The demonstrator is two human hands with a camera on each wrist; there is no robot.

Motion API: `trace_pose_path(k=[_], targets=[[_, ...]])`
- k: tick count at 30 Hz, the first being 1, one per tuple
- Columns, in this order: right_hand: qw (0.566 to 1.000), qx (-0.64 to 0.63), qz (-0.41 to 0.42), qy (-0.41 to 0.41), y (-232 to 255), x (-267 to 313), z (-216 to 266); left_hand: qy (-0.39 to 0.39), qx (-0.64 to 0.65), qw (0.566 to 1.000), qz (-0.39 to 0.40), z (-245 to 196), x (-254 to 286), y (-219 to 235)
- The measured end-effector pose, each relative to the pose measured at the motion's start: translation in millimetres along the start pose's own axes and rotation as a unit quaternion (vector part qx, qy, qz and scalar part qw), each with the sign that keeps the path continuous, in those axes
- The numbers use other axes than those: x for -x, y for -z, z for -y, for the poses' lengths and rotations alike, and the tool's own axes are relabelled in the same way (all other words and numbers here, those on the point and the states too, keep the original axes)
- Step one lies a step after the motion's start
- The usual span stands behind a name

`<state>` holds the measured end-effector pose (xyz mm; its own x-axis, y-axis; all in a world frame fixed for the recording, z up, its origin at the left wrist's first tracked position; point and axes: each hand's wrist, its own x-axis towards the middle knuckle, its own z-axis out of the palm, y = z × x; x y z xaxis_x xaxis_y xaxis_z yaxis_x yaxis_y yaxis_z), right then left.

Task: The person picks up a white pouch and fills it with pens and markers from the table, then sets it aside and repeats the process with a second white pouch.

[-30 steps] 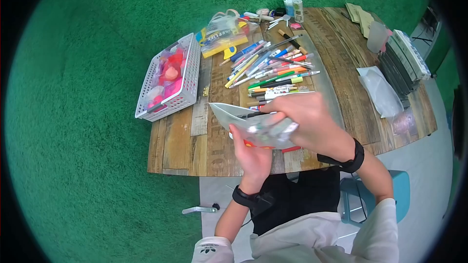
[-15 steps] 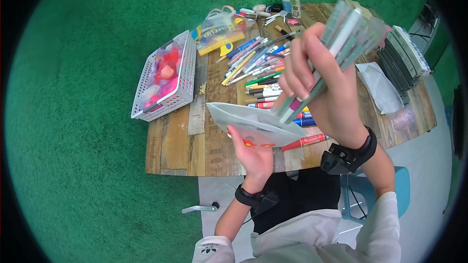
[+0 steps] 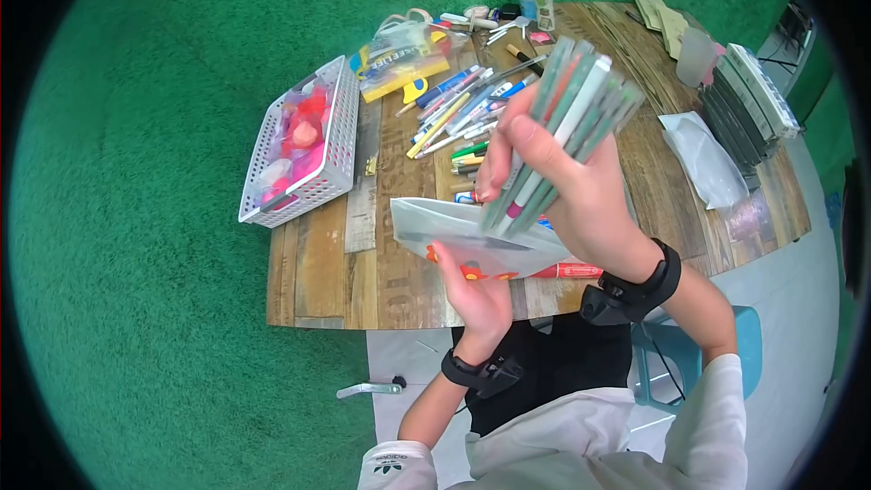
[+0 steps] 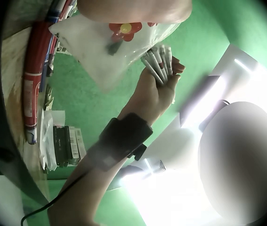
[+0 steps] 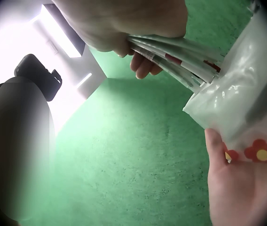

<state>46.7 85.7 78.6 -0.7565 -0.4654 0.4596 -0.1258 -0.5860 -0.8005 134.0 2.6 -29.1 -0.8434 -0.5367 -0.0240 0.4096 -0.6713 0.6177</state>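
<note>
My left hand point(image 3: 481, 307) holds a translucent pouch point(image 3: 422, 227) with red flowers from below, its thumb laid against the flowered side. Above the pouch's open top, my right hand point(image 3: 594, 186) grips a bundle of slim pens point(image 3: 567, 113), mostly clear-barrelled. Their lower ends overlap the pouch mouth in the head view. From the right wrist, the pen ends point(image 5: 185, 63) reach to the pouch's edge, and a dark shape point(image 5: 264, 101) shows through its plastic. A thick red marker point(image 3: 576, 270) lies on the table beside the pouch.
Loose pens and markers point(image 3: 454, 113) are spread over the wooden table point(image 3: 318, 281). At its left edge stands a white basket point(image 3: 340, 150) of pink and red items, with a clear yellow-edged bag point(image 3: 404, 59) behind. Dark upright cases point(image 3: 735, 127) and a white plastic sleeve point(image 3: 699, 159) are at right.
My right hand has come up out of the pouch gripping the pens, then lowered them slightly leftward to the pouch mouth. The left hand keeps hold of the pouch, nearly still.
</note>
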Motion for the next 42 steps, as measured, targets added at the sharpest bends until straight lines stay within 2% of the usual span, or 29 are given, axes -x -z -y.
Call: trace_pose_path(k=[4, 7, 10, 14, 19, 23, 25, 26, 28, 30, 32, 34, 35, 37, 41, 42], targets=[[0.985, -0.152, -0.029, -0.074, -1, -1, 2, -0.005, -0.013, 1.0, 0.007, 3, 5, -1], [0.977, -0.167, -0.064, -0.116, 0, -2, 1, -0.011, -0.02, 0.999, 0.034, 4, 7, 0], [0.973, -0.165, -0.114, -0.116, 1, -4, 1, -0.003, -0.019, 0.999, 0.044, 6, 4, 6], [0.976, -0.161, -0.122, -0.083, 6, -7, -5, 0.017, 0.003, 1.0, 0.008, 6, 5, 5], [0.993, -0.078, -0.083, -0.021, 10, -6, -8, 0.019, 0.006, 1.0, 0.003, 4, 3, 6], [0.994, -0.06, -0.088, 0.0, 9, -1, -18, 0.015, 0.009, 1.0, 0.003, 3, 4, 1], [0.998, 0.03, -0.063, 0.002, 8, 3, -19, 0.004, 0.003, 1.0, 0.003, 2, 4, -3], [0.998, 0.03, -0.063, 0.002, 8, 4, -17, -0.007, -0.003, 1.0, 0.004, 2, 4, -5], [0.992, 0.104, -0.047, -0.044, 8, 7, -13, -0.022, -0.013, 1.0, 0.006, 0, 4, -9], [0.991, 0.11, -0.032, -0.067, 8, 8, -15, -0.037, -0.023, 0.999, 0.009, -1, 4, -13], [0.989, 0.114, -0.017, -0.091, 11, 9, -19, -0.055, -0.012, 0.997, -0.057, -3, 4, -15], [0.98, 0.149, 0.035, -0.128, 15, 8, -23, -0.054, -0.005, 0.997, -0.059, -3, 3, -12], [0.98, 0.149, 0.036, -0.128, 17, 8, -21, -0.054, 0.001, 0.997, -0.061, -3, 2, -10], [0.934, 0.27, 0.125, -0.197, 20, 8, -17, -0.071, -0.01, 0.996, -0.055, 0, 2, -6], [0.914, 0.321, 0.165, -0.187, 18, 11, -18, -0.098, -0.02, 0.994, -0.037, 5, 4, -3], [0.903, 0.355, 0.186, -0.153, 20, 11, -22, -0.099, -0.02, 0.994, -0.037, 6, 5, -1]])
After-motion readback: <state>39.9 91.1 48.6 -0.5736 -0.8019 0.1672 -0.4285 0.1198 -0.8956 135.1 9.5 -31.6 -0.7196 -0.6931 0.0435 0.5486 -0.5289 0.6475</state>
